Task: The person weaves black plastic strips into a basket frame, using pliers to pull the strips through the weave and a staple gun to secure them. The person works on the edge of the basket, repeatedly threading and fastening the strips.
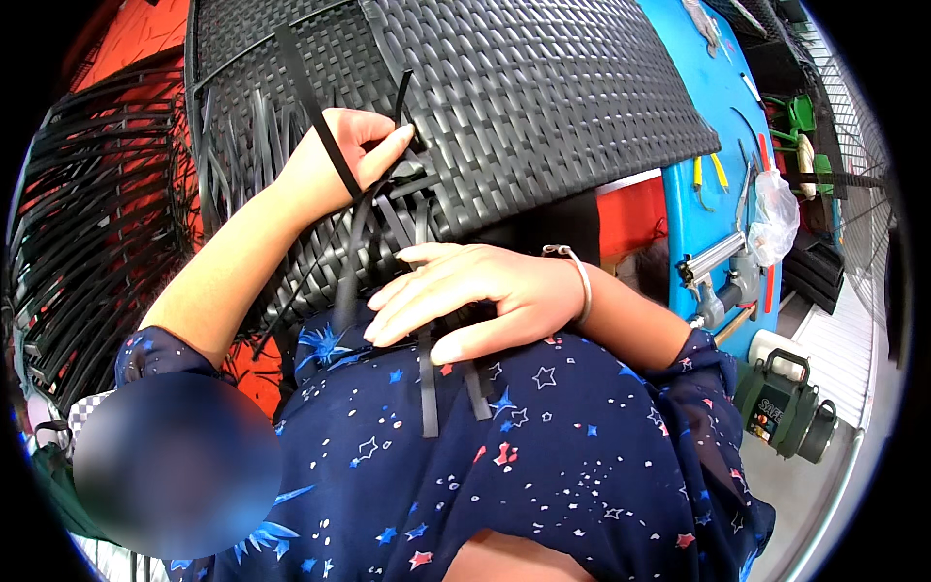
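A large panel of black flat plastic strips [543, 97], woven in a close pattern, lies in front of me and reaches toward my lap. My left hand [349, 145] is closed at the panel's inner edge, with a narrow black strip [402, 95] pinched at thumb and forefinger. Another loose strip [325, 126] crosses over that hand's wrist. Nearer to me, my right hand [475, 291] rests palm down with its fingers stretched out, below the panel's near edge. Loose strip ends [429, 393] hang out beneath it against my dark blue star-patterned top.
Many curved black strips [97, 213] fan out at the left over a red surface [126, 44]. On the blue table [684, 194] at the right are yellow-handled pliers [708, 175], a clear plastic bag [773, 218] and a metal air tool [718, 276]. Below stands a dark green canister [786, 407].
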A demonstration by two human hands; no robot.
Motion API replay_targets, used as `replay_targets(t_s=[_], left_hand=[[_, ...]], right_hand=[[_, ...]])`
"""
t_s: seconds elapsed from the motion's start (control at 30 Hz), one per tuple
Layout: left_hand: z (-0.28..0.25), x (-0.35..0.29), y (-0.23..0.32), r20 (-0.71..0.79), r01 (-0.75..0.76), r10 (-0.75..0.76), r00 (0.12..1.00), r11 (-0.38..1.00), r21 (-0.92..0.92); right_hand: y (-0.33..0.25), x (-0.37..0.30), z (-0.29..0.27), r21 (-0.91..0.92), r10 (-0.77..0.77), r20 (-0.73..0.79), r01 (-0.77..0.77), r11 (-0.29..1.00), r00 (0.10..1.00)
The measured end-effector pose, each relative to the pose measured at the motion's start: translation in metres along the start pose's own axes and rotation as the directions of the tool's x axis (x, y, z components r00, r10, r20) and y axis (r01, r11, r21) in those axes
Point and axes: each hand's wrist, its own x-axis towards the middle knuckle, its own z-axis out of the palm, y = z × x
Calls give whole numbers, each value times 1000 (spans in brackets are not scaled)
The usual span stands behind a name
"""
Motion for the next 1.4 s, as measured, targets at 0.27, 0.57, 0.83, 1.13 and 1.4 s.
replay_targets(t_s=[0.27,0.57,0.83,1.13,1.4], left_hand=[[-1,0,1,101,150,-151,983,989,16],[14,2,-37,103,252,-242,965,963,-99],[0,-6,-23,110,170,-139,984,911,-376],[-5,-1,-10,43,76,-70,997,984,-161],[-17,-7,-6,57,-57,62,996,994,-92]], right_hand=[[-43,-80,-24,101,188,-587,-160,982,788],[-60,-394,-13,640,284,-749,-540,547,-599],[-37,-451,36,812,322,-462,-247,529,-827],[-35,-459,19,570,591,-618,222,791,-519],[-87,-430,-11,644,544,-692,-66,762,-475]])
